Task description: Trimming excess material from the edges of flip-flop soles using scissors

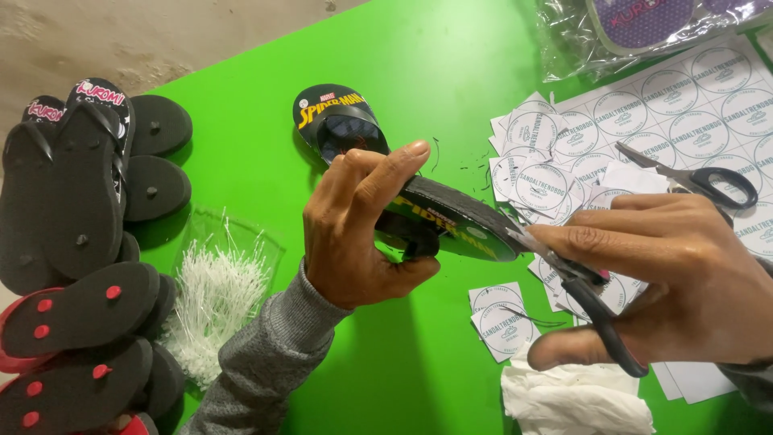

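My left hand (361,225) grips a small black flip-flop (459,219) with a printed green and yellow top, held tilted above the green table (419,72). My right hand (684,282) holds black-handled scissors (592,302), fingers through the loops, and the blades touch the flip-flop's edge. A matching black flip-flop (338,121) lies on the table just behind my left hand.
A heap of black flip-flops (80,242), some with red plugs, sits at the left. Beside it is a clear bag of white plastic fasteners (217,290). Round white labels (684,113), cut and in sheets, lie at right with a second pair of scissors (700,179). White tissue (576,399) lies at the bottom, plastic packaging (636,24) at the top right.
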